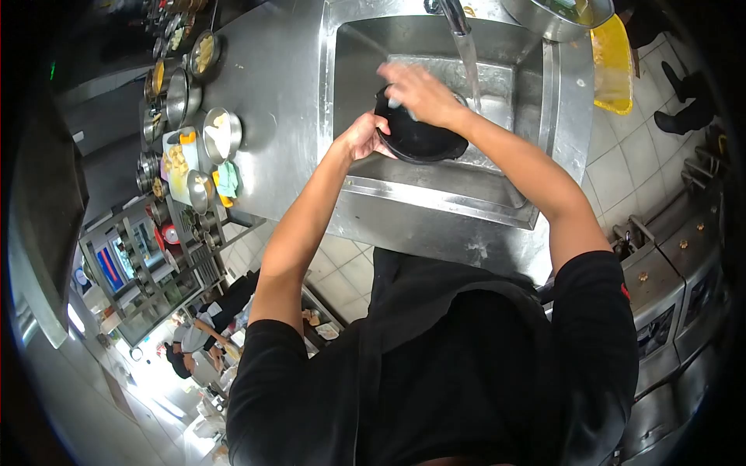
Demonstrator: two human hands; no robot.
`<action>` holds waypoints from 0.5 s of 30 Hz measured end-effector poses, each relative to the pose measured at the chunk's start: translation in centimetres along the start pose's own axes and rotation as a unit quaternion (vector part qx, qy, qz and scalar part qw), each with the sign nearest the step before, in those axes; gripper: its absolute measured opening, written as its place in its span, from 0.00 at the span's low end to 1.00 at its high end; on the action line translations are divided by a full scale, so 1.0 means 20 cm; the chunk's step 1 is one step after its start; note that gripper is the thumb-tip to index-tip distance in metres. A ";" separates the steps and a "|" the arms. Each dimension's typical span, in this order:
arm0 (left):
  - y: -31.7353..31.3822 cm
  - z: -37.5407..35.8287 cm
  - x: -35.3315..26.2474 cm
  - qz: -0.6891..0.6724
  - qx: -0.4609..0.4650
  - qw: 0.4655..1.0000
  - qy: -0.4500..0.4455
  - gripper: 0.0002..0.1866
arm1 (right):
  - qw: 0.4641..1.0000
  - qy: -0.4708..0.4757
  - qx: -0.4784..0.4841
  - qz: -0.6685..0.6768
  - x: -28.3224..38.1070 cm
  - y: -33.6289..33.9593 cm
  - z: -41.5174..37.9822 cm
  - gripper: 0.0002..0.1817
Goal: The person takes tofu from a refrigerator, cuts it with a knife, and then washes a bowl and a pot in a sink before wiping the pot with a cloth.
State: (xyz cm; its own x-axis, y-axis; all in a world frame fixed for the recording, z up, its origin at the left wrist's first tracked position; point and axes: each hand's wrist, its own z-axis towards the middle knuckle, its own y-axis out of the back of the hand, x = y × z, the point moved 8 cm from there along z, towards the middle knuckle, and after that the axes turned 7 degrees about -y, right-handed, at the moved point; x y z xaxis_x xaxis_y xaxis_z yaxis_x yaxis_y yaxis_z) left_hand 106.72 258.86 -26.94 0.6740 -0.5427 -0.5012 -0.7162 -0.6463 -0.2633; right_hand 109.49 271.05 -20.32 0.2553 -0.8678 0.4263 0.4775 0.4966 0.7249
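Note:
Over the steel sink (435, 186), my left hand (364, 137) grips the near left rim of a round black pan or bowl (423, 140), thumb on the inner side. My right hand (420, 92) is above the far part of the black vessel, smeared by motion. Something small and pale shows under its fingers, too blurred to name. Water runs from the faucet (457, 23) just right of my right hand and falls into the sink.
A large metal pot (559, 19) stands at the sink's back right, beside a yellow container (614, 66). Metal bowls (222, 136) and a cutting board with cut food (179, 167) are on the left. A co-worker (186, 349) is at the lower left; another person's shoes (680, 120) show far right.

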 end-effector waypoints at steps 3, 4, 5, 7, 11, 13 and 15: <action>0.00 -0.02 -0.15 0.018 -0.148 0.968 -0.201 0.31 | 0.960 -0.279 0.005 0.010 -0.24 0.01 -0.11 0.21; -0.01 0.01 -0.18 0.013 -0.177 0.954 -0.240 0.43 | 0.878 -0.472 -0.019 0.079 -0.38 0.02 -0.22 0.25; -0.04 0.03 -0.19 0.025 -0.215 0.936 -0.278 0.45 | 0.750 -0.644 -0.042 0.144 -0.46 -0.01 -0.38 0.30; -0.12 0.08 -0.18 0.066 -0.262 0.910 -0.314 0.44 | 0.580 -0.748 -0.241 0.211 -0.44 -0.20 -0.72 0.36; -0.28 0.12 -0.22 0.323 -0.291 0.829 -0.352 0.38 | 0.140 -0.840 -0.291 0.437 -0.02 -0.51 -0.91 0.34; -0.41 0.12 -0.36 0.423 -0.266 0.793 -0.349 0.34 | 0.234 -0.597 -0.057 0.766 -0.08 -0.74 -0.90 0.21; -0.58 0.20 -0.33 0.605 -0.195 0.728 -0.258 0.25 | 0.189 -0.654 0.031 0.732 -0.03 -0.52 -0.98 0.14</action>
State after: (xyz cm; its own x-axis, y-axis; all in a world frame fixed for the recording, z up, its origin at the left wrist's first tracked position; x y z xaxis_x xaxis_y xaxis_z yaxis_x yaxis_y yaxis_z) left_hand 109.86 272.20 -23.80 -0.6366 -0.6323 -0.4416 -0.5552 -0.0218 0.8315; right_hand 120.93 265.99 -38.74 -0.3698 0.9268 -0.0657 0.6784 0.2210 -0.7007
